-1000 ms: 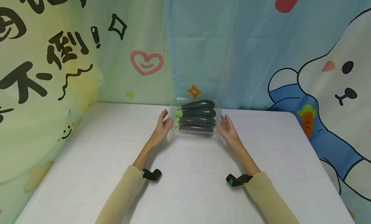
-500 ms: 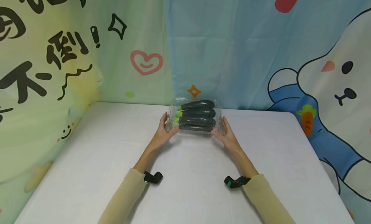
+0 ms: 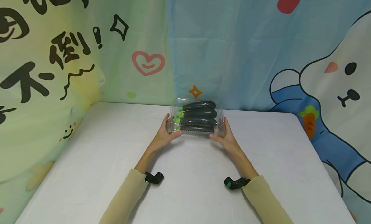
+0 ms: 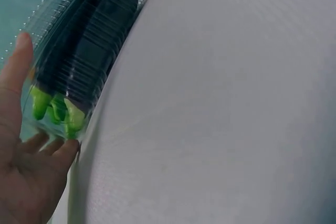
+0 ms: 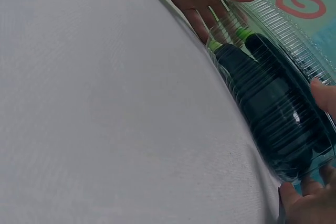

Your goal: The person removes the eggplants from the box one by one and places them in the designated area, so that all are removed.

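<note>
A clear plastic clamshell box (image 3: 220,124) lies between both hands near the table's back edge. Through its lid show several long, dark eggplants (image 3: 200,113), their green stem ends pointing left. My left hand (image 3: 163,136) holds the left end, thumb along the front rim and fingers round the side. At the opposite end, my right hand (image 3: 230,141) grips in the same way, its thumb on the front corner. In the left wrist view, the left fingertips (image 4: 65,153) touch the stem end. The right thumb (image 5: 324,97) presses on the box's edge in the right wrist view.
A white-covered table (image 3: 194,185) extends in front of the box. Behind it hangs a printed cloth backdrop (image 3: 220,50), close to the table's far edge. Black camera mounts (image 3: 155,178) are strapped to both wrists.
Both thumbs have moved inward onto the box's front rim, and the hands have closed round its ends. The box itself has hardly moved; the head view has shifted slightly.
</note>
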`<state>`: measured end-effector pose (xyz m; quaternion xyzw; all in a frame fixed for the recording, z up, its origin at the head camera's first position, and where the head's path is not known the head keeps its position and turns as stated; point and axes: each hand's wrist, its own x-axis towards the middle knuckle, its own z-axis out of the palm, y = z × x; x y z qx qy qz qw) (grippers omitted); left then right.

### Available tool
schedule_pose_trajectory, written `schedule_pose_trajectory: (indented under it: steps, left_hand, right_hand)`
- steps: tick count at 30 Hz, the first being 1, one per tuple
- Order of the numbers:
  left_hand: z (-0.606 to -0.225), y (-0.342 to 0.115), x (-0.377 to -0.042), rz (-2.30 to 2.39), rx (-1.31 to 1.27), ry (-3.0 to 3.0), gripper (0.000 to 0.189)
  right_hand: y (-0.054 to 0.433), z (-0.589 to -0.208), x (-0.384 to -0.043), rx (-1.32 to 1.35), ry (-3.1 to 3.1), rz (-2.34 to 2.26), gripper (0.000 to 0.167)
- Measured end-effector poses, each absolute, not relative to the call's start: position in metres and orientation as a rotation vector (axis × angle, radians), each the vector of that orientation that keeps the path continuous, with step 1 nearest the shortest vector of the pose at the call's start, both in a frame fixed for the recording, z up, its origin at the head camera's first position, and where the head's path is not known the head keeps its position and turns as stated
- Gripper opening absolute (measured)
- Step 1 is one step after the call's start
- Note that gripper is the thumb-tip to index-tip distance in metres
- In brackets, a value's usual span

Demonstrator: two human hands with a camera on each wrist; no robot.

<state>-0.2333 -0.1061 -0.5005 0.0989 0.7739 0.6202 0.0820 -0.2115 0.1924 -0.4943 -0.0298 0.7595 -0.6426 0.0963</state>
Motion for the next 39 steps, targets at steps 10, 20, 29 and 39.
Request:
schedule_pose_trajectory:
  steps: [10,20,29,39]
  left_hand:
    - [-0.499,-0.104,-0.235,1.798,0.282,2.356,0.109]
    - [-0.499,-0.103,-0.235,1.801,0.261,2.367,0.112]
    - [-0.499,-0.108,-0.232,1.752,0.259,2.373,0.106]
    - [-0.500,-0.115,-0.229,1.745,0.368,2.332,0.092]
  right_hand:
    - [0.193,-0.493,-0.211,-0.059,2.266,-1.891,0.107]
    - [0.190,-0.490,-0.209,-0.010,2.278,-1.878,0.105]
    - [0.189,-0.492,-0.211,-0.025,2.328,-1.862,0.100]
    - [0.185,-0.464,-0.204,-0.011,2.294,-1.808,0.093]
